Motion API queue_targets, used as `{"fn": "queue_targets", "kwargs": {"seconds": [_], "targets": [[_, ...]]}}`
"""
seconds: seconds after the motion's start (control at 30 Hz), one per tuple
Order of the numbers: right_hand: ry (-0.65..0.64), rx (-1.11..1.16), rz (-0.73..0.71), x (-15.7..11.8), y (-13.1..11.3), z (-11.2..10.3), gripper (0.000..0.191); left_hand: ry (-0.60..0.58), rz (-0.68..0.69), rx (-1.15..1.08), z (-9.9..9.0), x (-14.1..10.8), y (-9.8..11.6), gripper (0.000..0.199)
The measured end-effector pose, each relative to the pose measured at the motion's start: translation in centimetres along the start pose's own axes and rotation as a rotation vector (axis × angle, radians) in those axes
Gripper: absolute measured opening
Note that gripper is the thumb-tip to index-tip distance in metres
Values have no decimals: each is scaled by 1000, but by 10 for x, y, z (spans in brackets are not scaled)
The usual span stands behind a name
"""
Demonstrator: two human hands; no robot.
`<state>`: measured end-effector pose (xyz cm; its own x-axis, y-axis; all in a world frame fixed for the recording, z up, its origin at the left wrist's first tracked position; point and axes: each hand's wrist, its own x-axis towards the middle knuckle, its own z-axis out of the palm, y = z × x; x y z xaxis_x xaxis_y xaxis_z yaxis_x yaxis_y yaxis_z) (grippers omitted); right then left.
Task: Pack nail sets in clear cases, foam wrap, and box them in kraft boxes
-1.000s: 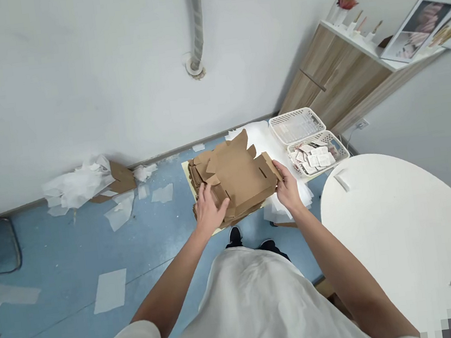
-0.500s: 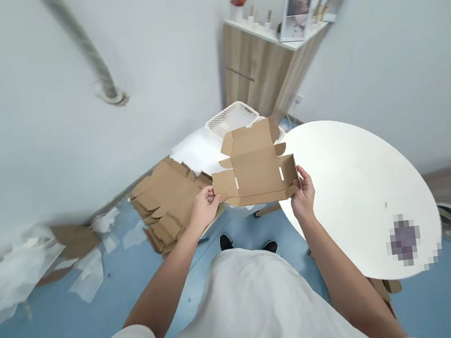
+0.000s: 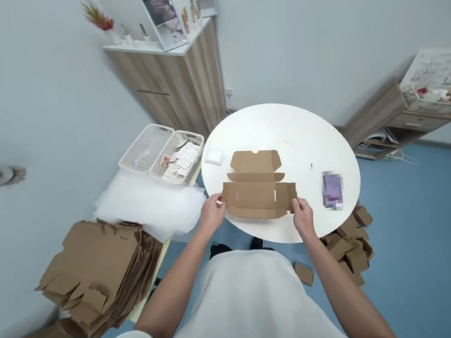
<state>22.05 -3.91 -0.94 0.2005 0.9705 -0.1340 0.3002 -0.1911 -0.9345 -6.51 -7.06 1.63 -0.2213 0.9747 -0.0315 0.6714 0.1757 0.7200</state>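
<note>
An unfolded cardboard box [image 3: 251,194] is spread out over the near part of the round white table [image 3: 286,126], its lid flap pointing away from me. My left hand [image 3: 213,212] grips its left end between thumb and fingers. At the right end, my right hand [image 3: 303,215] pinches the side flap. Whether the cardboard rests on the tabletop or hovers just above it, I cannot tell. Left of me lies a thick stack of flat cardboard boxes [image 3: 93,267].
White baskets stand at the back left, one holding paper packets [image 3: 181,160]. Clear-white plastic sheeting [image 3: 147,203] lies before them. A small white item [image 3: 213,157] and a blurred purple object [image 3: 332,190] are on the table. Folded boxes [image 3: 352,249] lie piled on the floor at right.
My view has swung to the right. Both hands have carried the cardboard box from beside the table to over it, and its side flaps now lie flatter.
</note>
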Motion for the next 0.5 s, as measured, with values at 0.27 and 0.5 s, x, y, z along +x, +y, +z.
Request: {"fn": "queue_targets", "kwargs": {"seconds": [0.27, 0.5], "targets": [[-58, -199, 89, 9, 41, -30, 37, -247, 10, 84, 54, 36, 18, 28], [-45, -331, 96, 19, 43, -20, 43, -340, -43, 27, 70, 64, 9, 29]]}}
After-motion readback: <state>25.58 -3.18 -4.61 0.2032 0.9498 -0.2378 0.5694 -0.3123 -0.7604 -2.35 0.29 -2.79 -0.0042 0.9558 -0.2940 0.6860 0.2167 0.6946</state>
